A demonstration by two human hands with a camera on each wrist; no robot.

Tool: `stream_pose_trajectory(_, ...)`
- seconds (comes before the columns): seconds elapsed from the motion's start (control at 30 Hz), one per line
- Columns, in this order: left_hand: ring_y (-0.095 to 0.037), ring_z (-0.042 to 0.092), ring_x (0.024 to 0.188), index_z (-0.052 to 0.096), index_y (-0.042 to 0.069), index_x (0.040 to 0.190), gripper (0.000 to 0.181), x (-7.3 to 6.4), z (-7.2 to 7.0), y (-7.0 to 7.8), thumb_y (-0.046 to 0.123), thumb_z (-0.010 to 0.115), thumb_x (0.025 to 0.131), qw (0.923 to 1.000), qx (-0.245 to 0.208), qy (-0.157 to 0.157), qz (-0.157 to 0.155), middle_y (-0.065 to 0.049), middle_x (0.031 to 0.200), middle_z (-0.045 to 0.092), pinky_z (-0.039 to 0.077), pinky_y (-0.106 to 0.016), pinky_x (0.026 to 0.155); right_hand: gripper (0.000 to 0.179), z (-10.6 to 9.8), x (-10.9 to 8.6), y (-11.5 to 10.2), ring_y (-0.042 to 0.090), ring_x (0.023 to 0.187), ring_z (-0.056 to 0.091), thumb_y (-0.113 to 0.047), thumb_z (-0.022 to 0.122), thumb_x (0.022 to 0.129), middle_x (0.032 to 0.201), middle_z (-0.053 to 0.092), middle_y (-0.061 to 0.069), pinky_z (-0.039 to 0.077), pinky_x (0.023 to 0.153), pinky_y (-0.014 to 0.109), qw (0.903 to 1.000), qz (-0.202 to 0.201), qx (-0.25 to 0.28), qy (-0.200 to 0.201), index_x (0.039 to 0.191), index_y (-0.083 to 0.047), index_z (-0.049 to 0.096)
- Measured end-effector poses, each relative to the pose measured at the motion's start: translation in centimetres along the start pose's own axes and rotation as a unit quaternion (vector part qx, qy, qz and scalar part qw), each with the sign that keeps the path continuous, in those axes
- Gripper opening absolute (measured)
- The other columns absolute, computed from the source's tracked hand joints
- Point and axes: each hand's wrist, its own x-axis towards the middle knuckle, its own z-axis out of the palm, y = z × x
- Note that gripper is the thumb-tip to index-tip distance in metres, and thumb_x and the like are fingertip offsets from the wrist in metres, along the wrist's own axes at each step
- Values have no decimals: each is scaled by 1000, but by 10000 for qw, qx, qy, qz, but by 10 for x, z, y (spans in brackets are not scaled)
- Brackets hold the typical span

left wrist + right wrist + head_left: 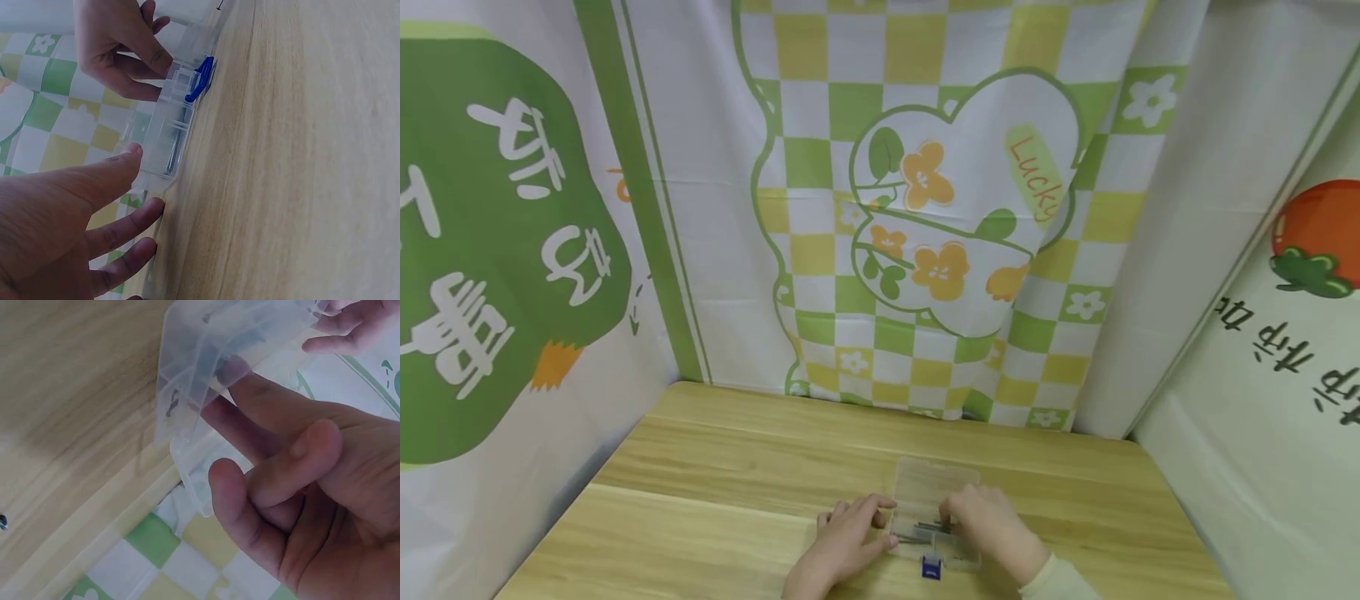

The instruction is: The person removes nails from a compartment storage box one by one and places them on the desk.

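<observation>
A clear plastic box [961,552] sits on the wooden bench [737,475] between two hands, its lid [927,481] open. Thin grey sticks [913,540] lie in it. A blue clip [931,567] is on its near side. The left hand [842,546] is at the box's edge, thumb and fingers apart. The right hand [991,527] reaches inside; I can't tell if its grip is together on a stick.

In the upper middle of the head view, green, yellow and white checked cloth [943,208] hanging in soft folds, printed with a cloud-shaped motif [966,204] of orange flowers and the word "Lucky" [1033,177]. At far left, a big green patch [523,225] with white characters, beside a slanting green stripe [638,192]. At right, a red tomato print [1318,229] above dark characters [1292,354]. Along the bottom, pale wood-grain tabletop [760,475].
</observation>
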Motion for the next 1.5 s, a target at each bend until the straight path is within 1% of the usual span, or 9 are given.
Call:
stream_pose_trajectory(0.1, -15, 49, 101, 60, 23, 141, 49, 0, 0, 0, 40, 75, 98, 10000, 28, 4, 12, 9, 112, 67, 33, -57, 92, 17, 4, -1, 1, 11, 56, 58, -5, 89, 76, 72, 73, -2, 48, 51, 28, 9998, -114, -96, 132, 78, -18, 77)
stream_pose_trajectory(0.37, -15, 48, 100, 59, 23, 141, 49, -2, 1, 0, 41, 74, 98, 10000, 1, -57, -1, 9, 112, 67, 33, -56, 92, 24, 16, -2, 2, 7, 51, 47, -4, 88, 74, 63, 65, -6, 39, 48, 26, 9974, -284, -355, 556, 70, -20, 70)
stream_pose_trajectory(0.57, -15, 48, 100, 59, 24, 141, 49, -2, 2, -1, 41, 74, 98, 10000, 23, -68, -4, 9, 113, 67, 33, -54, 91, 29, 18, 0, 4, 5, 49, 39, 0, 85, 72, 59, 60, -10, 34, 46, 25, 9948, -549, -511, 683, 66, -21, 66)
stream_pose_trajectory(0.8, -15, 48, 100, 59, 23, 141, 49, -3, 1, -1, 41, 74, 98, 10000, 12, -52, 10, 8, 113, 67, 33, -54, 90, 27, 17, 3, 4, 4, 48, 39, -9, 87, 77, 58, 58, -10, 34, 44, 23, 9868, -968, -1095, 695, 66, -21, 66)
stream_pose_trajectory(0.93, -15, 49, 99, 60, 22, 141, 49, -2, 2, -3, 41, 74, 98, 9999, 65, 59, 106, 8, 113, 68, 33, -53, 89, 27, 16, 6, 3, 4, 49, 41, -6, 87, 76, 58, 57, -9, 35, 45, 22, 9826, -1160, -1257, 718, 67, -20, 66)
stream_pose_trajectory(1.07, -15, 49, 99, 59, 22, 141, 49, 0, 6, -6, 44, 72, 99, 9994, 190, 195, 209, 8, 113, 68, 33, -51, 88, 25, 15, 8, 2, 4, 50, 43, -3, 86, 75, 59, 57, -8, 38, 46, 22, 9835, -1186, -1263, 519, 69, -18, 67)
stream_pose_trajectory(1.2, -15, 49, 99, 60, 22, 140, 48, 1, 6, -6, 43, 72, 99, 9994, 214, 187, 206, 8, 112, 68, 33, -52, 88, 23, 14, 9, 3, 5, 52, 47, -4, 86, 77, 61, 60, -7, 41, 47, 23, 9848, -1212, -1195, 354, 71, -18, 68)
stream_pose_trajectory(1.4, -16, 50, 100, 60, 23, 140, 48, -1, 0, 1, 40, 75, 98, 9997, 195, 97, 123, 9, 112, 68, 34, -54, 90, 22, 12, 9, 5, 4, 52, 48, -9, 87, 79, 62, 61, -7, 42, 48, 22, 9848, -1271, -1143, 318, 71, -18, 68)
stream_pose_trajectory(1.5, -16, 49, 101, 60, 23, 140, 48, -1, 1, 0, 40, 75, 98, 9997, 151, 109, 141, 9, 112, 68, 34, -55, 90, 22, 12, 10, 6, 3, 52, 47, -10, 87, 79, 62, 60, -8, 41, 48, 21, 9830, -1338, -1213, 332, 71, -18, 68)
